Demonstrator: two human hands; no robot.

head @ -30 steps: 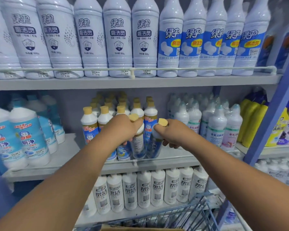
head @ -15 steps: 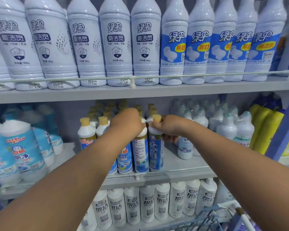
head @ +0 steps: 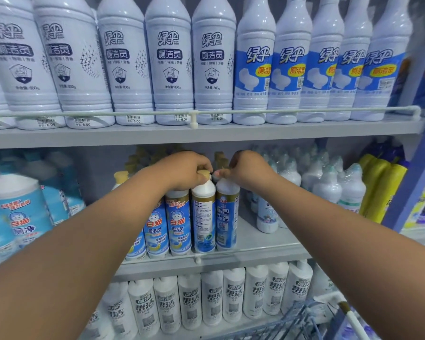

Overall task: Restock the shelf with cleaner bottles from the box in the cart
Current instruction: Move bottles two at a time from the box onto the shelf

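Observation:
Two slim white cleaner bottles with yellow caps and blue labels stand upright at the front of the middle shelf (head: 268, 249). My left hand (head: 184, 171) grips the cap of the left bottle (head: 203, 217). My right hand (head: 249, 169) pinches the top of the right bottle (head: 227, 217), hiding its cap. Their back labels face me. More bottles of the same kind (head: 177, 222) stand just to their left with front labels showing, and others behind. The box is out of sight.
Large white bottles (head: 169, 65) fill the top shelf behind a rail (head: 194, 113). Blue-capped bottles (head: 20, 214) stand at the left, clear-capped white ones (head: 329, 185) and yellow ones (head: 383, 190) at the right. The bottom shelf holds white bottles (head: 214, 298). The blue cart's rim (head: 302, 320) shows at the lower right.
Both hands brought the two bottles from tilted in front of the shelf to upright on its front edge. The view has moved closer and tilted up.

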